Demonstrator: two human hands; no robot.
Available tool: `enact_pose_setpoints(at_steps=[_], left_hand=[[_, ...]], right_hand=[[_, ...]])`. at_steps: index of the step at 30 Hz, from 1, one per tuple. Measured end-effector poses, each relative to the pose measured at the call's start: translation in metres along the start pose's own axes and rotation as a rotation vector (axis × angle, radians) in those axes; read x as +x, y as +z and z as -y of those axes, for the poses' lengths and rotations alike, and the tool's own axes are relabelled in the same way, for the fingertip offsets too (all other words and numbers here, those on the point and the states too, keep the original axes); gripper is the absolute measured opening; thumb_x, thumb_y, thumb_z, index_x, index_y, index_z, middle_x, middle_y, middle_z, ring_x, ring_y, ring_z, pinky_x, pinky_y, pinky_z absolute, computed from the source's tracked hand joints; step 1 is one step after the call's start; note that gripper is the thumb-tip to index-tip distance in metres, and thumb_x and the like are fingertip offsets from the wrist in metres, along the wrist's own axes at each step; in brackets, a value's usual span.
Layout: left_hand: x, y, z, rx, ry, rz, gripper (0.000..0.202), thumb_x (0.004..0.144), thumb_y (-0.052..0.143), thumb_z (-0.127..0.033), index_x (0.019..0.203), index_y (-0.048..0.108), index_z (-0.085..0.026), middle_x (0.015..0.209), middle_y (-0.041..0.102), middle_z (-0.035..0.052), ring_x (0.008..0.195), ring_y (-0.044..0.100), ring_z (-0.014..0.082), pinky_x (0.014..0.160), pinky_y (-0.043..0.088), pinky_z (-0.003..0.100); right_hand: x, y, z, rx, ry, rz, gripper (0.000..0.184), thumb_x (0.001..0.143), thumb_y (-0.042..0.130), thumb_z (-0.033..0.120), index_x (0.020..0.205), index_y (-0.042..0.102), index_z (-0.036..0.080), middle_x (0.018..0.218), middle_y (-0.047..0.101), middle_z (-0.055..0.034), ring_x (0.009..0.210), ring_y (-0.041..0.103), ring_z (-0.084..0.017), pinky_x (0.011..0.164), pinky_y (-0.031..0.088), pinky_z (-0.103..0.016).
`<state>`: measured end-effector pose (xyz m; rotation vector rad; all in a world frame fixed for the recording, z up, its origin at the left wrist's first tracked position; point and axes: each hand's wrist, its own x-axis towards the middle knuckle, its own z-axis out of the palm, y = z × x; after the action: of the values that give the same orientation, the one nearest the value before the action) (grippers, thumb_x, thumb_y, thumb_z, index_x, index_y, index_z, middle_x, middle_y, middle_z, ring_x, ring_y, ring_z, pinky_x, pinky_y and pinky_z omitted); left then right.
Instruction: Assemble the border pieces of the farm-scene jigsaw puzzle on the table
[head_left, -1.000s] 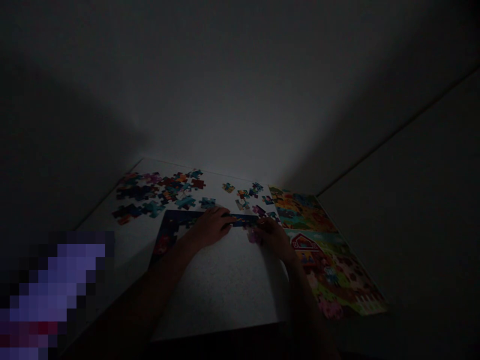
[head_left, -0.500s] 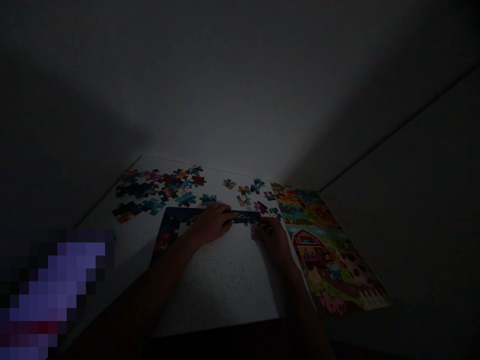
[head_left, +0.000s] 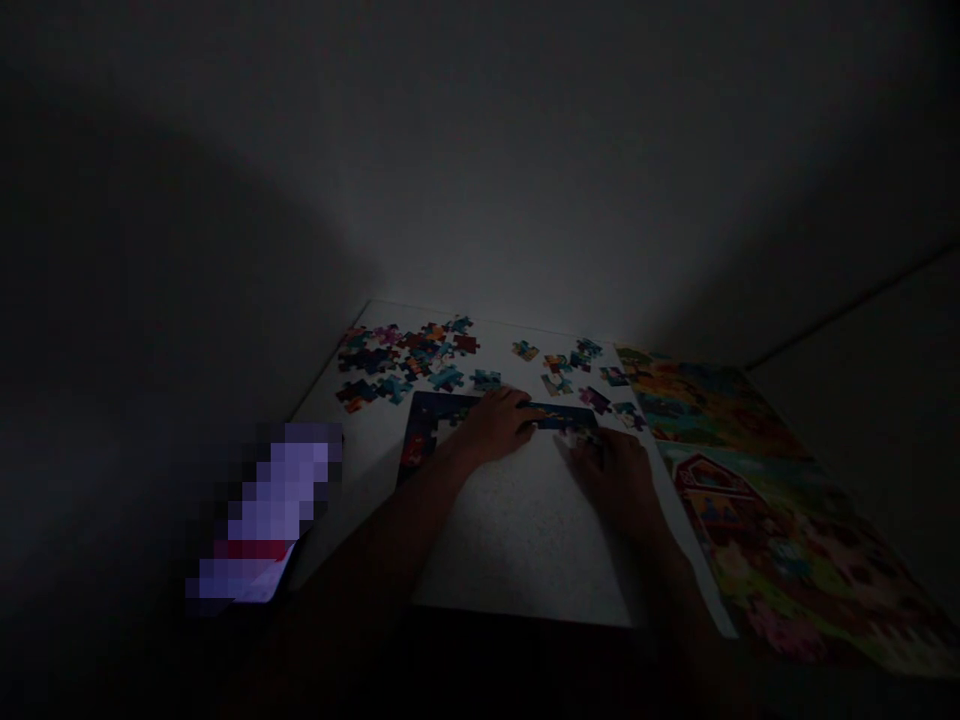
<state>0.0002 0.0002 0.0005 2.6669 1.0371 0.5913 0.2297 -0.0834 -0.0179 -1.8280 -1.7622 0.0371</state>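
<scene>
The scene is very dark. My left hand [head_left: 496, 425] lies on the top edge of a partly joined dark blue puzzle border [head_left: 429, 425] on a white board [head_left: 517, 530], fingers curled down onto the pieces. My right hand [head_left: 616, 475] sits just to the right, fingers bent over a small puzzle piece [head_left: 581, 437] at the end of the border strip. Loose puzzle pieces [head_left: 405, 360] lie scattered behind both hands, with a few more loose pieces [head_left: 570, 370] to the right.
A colourful farm picture sheet [head_left: 750, 500] with a red barn lies to the right of the board. A blurred bright screen [head_left: 262, 520] lies at the board's left edge. A plain wall rises behind; the floor around is dark.
The view has shifted, so the board and hands now sit further right in the picture. Both hands stay at the border strip; the right hand has edged slightly along it.
</scene>
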Motion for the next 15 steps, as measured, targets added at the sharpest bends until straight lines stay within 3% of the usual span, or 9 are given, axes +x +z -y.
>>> enact_pose_setpoints(at_steps=[4, 8, 12, 15], left_hand=[[0.0, -0.005, -0.003, 0.016, -0.001, -0.007, 0.029, 0.095, 0.055, -0.026, 0.121, 0.068, -0.025, 0.126, 0.06, 0.0082, 0.12, 0.052, 0.0239, 0.104, 0.042, 0.041], [-0.002, -0.023, -0.008, 0.061, -0.017, -0.074, 0.029, 0.096, 0.054, -0.027, 0.121, 0.067, -0.025, 0.133, 0.057, 0.0085, 0.124, 0.05, 0.025, 0.106, 0.04, 0.043], [-0.004, -0.047, -0.016, 0.086, -0.016, -0.079, 0.03, 0.097, 0.053, -0.028, 0.124, 0.065, -0.023, 0.128, 0.06, 0.0091, 0.119, 0.054, 0.0243, 0.104, 0.043, 0.041], [-0.005, -0.053, -0.015, 0.067, -0.002, -0.086, 0.03, 0.098, 0.05, -0.027, 0.124, 0.065, -0.023, 0.123, 0.063, 0.0079, 0.114, 0.058, 0.0224, 0.101, 0.045, 0.039]], right_hand=[[-0.002, 0.002, -0.002, -0.011, 0.03, 0.026, 0.059, 0.078, 0.06, 0.059, 0.115, 0.063, 0.013, 0.107, 0.066, -0.0192, 0.101, 0.059, -0.034, 0.09, 0.047, -0.049], [0.0, 0.001, -0.006, 0.002, 0.038, 0.075, 0.06, 0.076, 0.061, 0.06, 0.115, 0.064, 0.014, 0.109, 0.066, -0.0173, 0.102, 0.059, -0.033, 0.091, 0.046, -0.048], [0.002, 0.0, -0.008, 0.068, 0.076, 0.097, 0.055, 0.075, 0.062, 0.057, 0.111, 0.066, 0.016, 0.108, 0.067, -0.0144, 0.101, 0.06, -0.031, 0.091, 0.046, -0.047], [0.002, -0.002, -0.006, 0.123, 0.095, 0.101, 0.053, 0.075, 0.063, 0.052, 0.112, 0.066, 0.015, 0.108, 0.068, -0.0137, 0.1, 0.061, -0.03, 0.091, 0.046, -0.047]])
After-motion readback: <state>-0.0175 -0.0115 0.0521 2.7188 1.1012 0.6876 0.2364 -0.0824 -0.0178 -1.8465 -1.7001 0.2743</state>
